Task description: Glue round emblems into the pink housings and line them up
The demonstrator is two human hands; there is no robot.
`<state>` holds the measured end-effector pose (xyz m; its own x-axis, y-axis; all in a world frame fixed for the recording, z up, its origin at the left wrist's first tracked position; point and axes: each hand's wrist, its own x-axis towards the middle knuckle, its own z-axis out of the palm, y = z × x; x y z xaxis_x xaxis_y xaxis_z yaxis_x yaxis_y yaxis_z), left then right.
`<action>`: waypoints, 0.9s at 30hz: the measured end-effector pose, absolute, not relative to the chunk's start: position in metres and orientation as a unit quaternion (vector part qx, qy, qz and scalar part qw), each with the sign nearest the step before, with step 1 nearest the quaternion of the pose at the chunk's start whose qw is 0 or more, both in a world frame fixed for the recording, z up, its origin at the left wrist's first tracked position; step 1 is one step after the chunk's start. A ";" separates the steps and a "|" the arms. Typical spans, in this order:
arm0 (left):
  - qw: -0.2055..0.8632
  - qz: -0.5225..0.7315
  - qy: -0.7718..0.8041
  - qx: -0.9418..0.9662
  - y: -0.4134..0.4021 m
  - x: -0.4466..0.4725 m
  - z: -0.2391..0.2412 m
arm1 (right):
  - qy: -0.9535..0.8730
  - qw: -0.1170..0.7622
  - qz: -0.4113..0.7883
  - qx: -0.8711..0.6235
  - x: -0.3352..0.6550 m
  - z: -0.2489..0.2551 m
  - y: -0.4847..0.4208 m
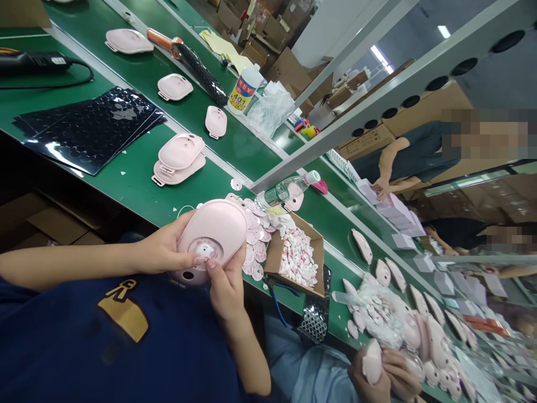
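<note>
A pale pink oval plastic casing is held in front of my chest by both hands. My left hand grips its left side, with the thumb lying on the front. My right hand wraps round the lower right side. Both thumb tips touch a small cat-face piece set in the casing's round recess. Just beyond the casing, pink round discs lie in a pile. Next to them, a cardboard box holds small white cat-face pieces. Two more pink casings are stacked on the green bench.
Dark plastic sheets lie at left on the bench. Further back are a hot-air tool, a curling iron, a glue bottle and a water bottle. A co-worker's hands hold a pink casing at lower right.
</note>
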<state>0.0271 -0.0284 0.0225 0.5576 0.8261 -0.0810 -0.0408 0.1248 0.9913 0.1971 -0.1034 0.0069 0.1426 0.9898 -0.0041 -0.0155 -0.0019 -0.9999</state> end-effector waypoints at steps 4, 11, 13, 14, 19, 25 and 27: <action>0.672 0.333 0.350 0.561 -0.028 0.033 0.017 | -0.486 0.521 0.460 -0.530 0.199 0.006 -0.106; 0.707 0.345 0.339 0.516 -0.021 0.033 0.010 | -0.546 0.492 0.408 -0.542 0.196 0.009 -0.106; 0.715 0.327 0.341 0.516 -0.019 0.031 0.014 | -0.549 0.492 0.402 -0.544 0.194 0.008 -0.104; 0.718 0.318 0.341 0.516 -0.019 0.031 0.015 | -0.547 0.491 0.401 -0.547 0.193 0.007 -0.103; 0.727 0.318 0.343 0.503 -0.018 0.031 0.014 | -0.569 0.480 0.413 -0.525 0.194 0.003 -0.098; 0.581 0.465 0.467 0.478 0.062 0.000 0.024 | -0.656 0.465 0.243 -0.543 0.231 -0.026 -0.087; 0.544 0.481 0.483 0.490 0.112 -0.007 0.036 | -0.647 0.435 0.103 -0.618 0.246 -0.050 -0.083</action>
